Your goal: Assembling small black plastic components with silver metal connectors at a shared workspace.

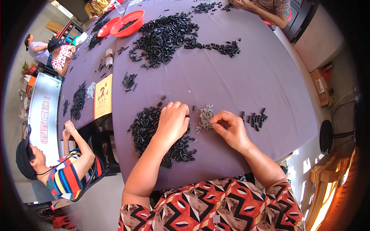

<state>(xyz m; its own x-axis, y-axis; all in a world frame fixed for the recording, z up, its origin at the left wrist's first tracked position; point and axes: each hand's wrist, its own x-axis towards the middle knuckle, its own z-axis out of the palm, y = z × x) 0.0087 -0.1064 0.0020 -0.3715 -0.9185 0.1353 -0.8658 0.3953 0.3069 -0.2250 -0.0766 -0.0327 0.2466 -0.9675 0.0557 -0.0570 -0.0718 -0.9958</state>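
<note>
The left hand [173, 122] is bent over the upper right part of the black pile [144, 129], fingers curled downward; I cannot tell whether it grasps a piece, since the fingertips are hidden. At its 3 o'clock, the right hand [232, 131] has thumb and forefinger brought together at the edge of the grey pile [206, 115]; whether anything tiny sits between them is too small to tell.

The grey pile lies between the two hands, with one lone piece [194, 108] in black just beside it at 10 o'clock. Between 2 and 3 o'clock from the right hand, a loose group [256, 119] of black pieces lies on the table [269, 77].

Farther out from the left hand, a small cluster [129, 81] of black pieces lies between 10 and 11 o'clock, and a big heap [163, 40] of them spreads at 12. A red bowl [133, 26] stands at 11, touching the heap's left side or just beside it. A yellow booklet [103, 97] lies between 9 and 10, and a seated person [73, 173] in stripes is at 8.
</note>
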